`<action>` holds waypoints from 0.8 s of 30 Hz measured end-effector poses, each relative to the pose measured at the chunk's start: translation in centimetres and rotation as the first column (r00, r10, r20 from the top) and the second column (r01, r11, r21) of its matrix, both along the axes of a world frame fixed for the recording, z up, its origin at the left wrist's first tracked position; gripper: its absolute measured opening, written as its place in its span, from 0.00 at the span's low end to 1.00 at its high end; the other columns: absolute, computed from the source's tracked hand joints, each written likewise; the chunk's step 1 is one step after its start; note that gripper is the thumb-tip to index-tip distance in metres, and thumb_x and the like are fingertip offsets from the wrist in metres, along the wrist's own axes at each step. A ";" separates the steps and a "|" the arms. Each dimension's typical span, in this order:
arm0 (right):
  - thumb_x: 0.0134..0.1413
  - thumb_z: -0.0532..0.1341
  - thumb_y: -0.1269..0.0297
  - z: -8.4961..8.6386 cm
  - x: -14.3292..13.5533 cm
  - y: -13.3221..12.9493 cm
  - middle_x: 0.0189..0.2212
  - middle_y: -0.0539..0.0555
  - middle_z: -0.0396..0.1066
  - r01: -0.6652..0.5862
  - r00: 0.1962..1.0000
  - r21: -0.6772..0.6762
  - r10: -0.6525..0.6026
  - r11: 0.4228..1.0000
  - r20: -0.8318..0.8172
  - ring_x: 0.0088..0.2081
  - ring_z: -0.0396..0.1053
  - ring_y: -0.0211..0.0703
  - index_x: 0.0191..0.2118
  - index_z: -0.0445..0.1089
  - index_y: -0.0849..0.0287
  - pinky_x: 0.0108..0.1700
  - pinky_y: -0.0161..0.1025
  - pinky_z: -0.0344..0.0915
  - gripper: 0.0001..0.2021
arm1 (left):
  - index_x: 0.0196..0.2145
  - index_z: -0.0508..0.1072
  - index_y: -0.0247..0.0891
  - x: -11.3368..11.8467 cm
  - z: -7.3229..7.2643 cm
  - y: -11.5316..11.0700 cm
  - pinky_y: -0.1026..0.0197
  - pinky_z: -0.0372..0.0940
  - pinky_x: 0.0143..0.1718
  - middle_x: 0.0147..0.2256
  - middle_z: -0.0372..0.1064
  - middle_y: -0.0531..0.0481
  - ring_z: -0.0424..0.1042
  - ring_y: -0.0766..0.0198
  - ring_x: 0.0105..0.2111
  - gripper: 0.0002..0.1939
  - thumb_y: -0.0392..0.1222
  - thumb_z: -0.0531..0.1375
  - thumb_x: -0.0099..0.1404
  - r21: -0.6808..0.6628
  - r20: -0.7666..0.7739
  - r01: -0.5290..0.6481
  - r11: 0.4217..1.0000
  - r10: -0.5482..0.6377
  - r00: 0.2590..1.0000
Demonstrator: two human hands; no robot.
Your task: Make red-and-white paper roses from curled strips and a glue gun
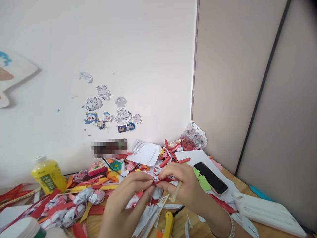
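Observation:
A small folded red-and-white paper piece (pixel 163 180) is pinched between my two hands above the cluttered table. My left hand (pixel 126 201) grips its left end with thumb and fingertips. From the other side, my right hand (pixel 180 185) pinches it between thumb and index finger. A pale translucent stick (pixel 176 193), like a glue stick, also pokes out from under the right fingers. Just below the hands, a thin wooden stick (pixel 158 215) slants over white paper strips (pixel 146 218). Near it lies a yellow-handled tool (pixel 169 224) with a black cord.
Twisted paper flowers (pixel 86 196) and coloured strips cover the left side. A yellow drink bottle (pixel 48 175) stands there, with a white-lidded jar (pixel 24 228) in front. Rightward lie a phone (pixel 210 178), green paper (pixel 204 182) and a white flat device (pixel 268 213). A wall (pixel 148 49) with stickers rises behind.

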State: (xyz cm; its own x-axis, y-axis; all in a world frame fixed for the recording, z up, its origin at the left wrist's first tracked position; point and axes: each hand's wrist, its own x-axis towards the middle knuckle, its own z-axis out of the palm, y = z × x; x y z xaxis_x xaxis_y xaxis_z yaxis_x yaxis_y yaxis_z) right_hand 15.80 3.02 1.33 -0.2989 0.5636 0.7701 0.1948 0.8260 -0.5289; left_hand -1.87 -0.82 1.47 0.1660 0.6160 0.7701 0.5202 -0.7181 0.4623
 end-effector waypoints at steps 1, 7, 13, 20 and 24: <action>0.51 0.66 0.65 0.0 0.0 -0.1 0.24 0.48 0.71 -0.004 1.000 -0.053 0.005 0.999 0.018 0.26 0.68 0.37 0.27 0.70 0.57 0.30 0.33 0.61 0.06 | 0.31 0.73 0.44 0.0 0.1 0.0 0.64 0.67 0.38 0.33 0.74 0.52 0.73 0.63 0.36 0.06 0.33 0.60 0.60 -0.060 0.004 -0.019 0.998 0.019 1.000; 0.45 0.69 0.67 0.3 0.3 -0.2 0.20 0.43 0.62 -0.145 0.983 -0.459 0.182 0.876 0.038 0.23 0.57 0.32 0.27 0.70 0.57 0.25 0.30 0.52 0.07 | 0.29 0.71 0.40 -0.6 0.8 -0.1 0.64 0.65 0.29 0.27 0.71 0.51 0.69 0.64 0.27 0.06 0.43 0.57 0.62 -0.515 0.015 0.090 0.852 -0.097 0.995; 0.45 0.67 0.71 0.4 -0.1 -0.2 0.19 0.42 0.57 -0.106 0.982 -0.486 0.167 0.867 0.083 0.23 0.54 0.32 0.25 0.67 0.58 0.24 0.30 0.49 0.08 | 0.27 0.71 0.39 -0.4 0.6 0.2 0.64 0.62 0.26 0.25 0.70 0.51 0.67 0.63 0.25 0.08 0.45 0.58 0.58 -0.603 0.051 0.075 0.794 -0.055 0.997; 0.49 0.65 0.72 0.0 -0.4 -0.4 0.21 0.44 0.65 0.008 0.973 -0.272 0.056 0.962 0.226 0.26 0.62 0.34 0.23 0.68 0.58 0.30 0.31 0.54 0.08 | 0.25 0.71 0.39 -0.3 0.2 0.6 0.66 0.57 0.23 0.20 0.67 0.55 0.63 0.66 0.21 0.08 0.44 0.57 0.59 -0.605 -0.005 -0.029 0.796 0.033 0.999; 0.50 0.65 0.71 -0.2 -0.3 -0.2 0.22 0.44 0.67 0.037 0.966 -0.303 0.044 0.952 0.257 0.27 0.64 0.35 0.24 0.69 0.57 0.29 0.31 0.54 0.07 | 0.28 0.73 0.40 -0.6 0.4 0.6 0.66 0.60 0.24 0.24 0.72 0.52 0.67 0.64 0.24 0.06 0.43 0.59 0.56 -0.668 0.014 0.010 0.744 -0.001 1.000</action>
